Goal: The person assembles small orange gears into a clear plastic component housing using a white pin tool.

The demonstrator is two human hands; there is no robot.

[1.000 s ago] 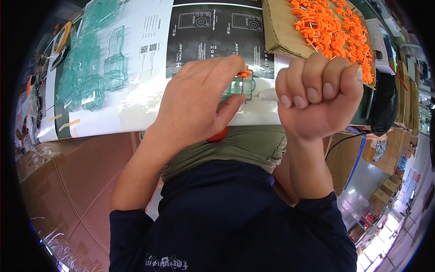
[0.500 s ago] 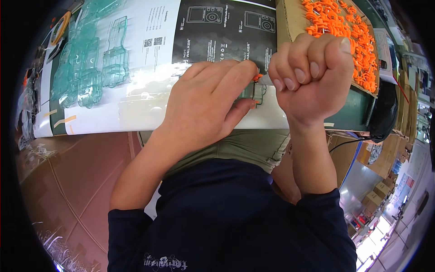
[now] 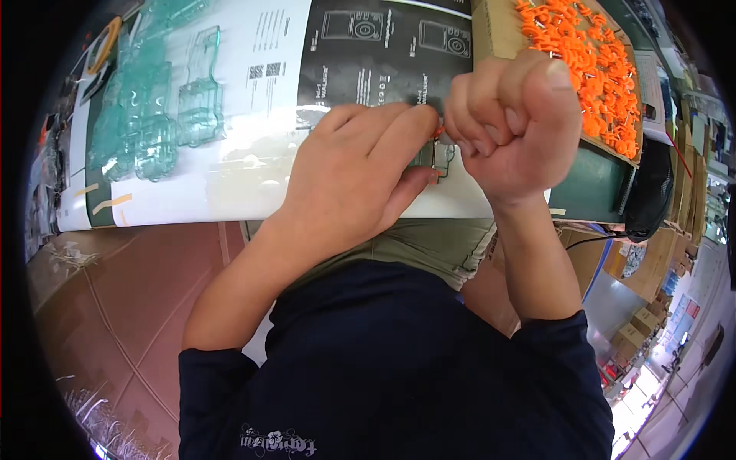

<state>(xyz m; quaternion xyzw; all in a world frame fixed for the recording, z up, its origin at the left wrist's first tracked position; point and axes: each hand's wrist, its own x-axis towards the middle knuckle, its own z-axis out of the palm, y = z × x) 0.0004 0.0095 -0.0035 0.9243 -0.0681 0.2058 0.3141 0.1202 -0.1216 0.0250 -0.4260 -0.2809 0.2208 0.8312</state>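
Note:
My left hand point(image 3: 356, 172) lies over a clear green moulded plastic part point(image 3: 448, 159), pinching it between fingers and thumb near the table's front edge. Most of the part is hidden under the hand; its right end shows, with a thin dark rod across it. A small orange piece point(image 3: 438, 133) sits at the fingertips, and another bit of orange shows by the thumb. Curled into a fist, my right hand point(image 3: 521, 130) is right beside that end, its fingers close to the upper orange piece. What the fist grips is hidden.
Several clear green plastic parts point(image 3: 157, 146) lie in a pile at the left. A cardboard box point(image 3: 494, 34) of orange round pieces with thin metal pins point(image 3: 586, 77) stands at the far right. A printed black and white sheet point(image 3: 268, 100) covers the table; a black bag point(image 3: 650, 195) hangs at the right.
My right fist has moved slightly left, closer to the part; the pale grey tip that stuck out of it is now hidden. My left hand keeps its hold, barely shifted.

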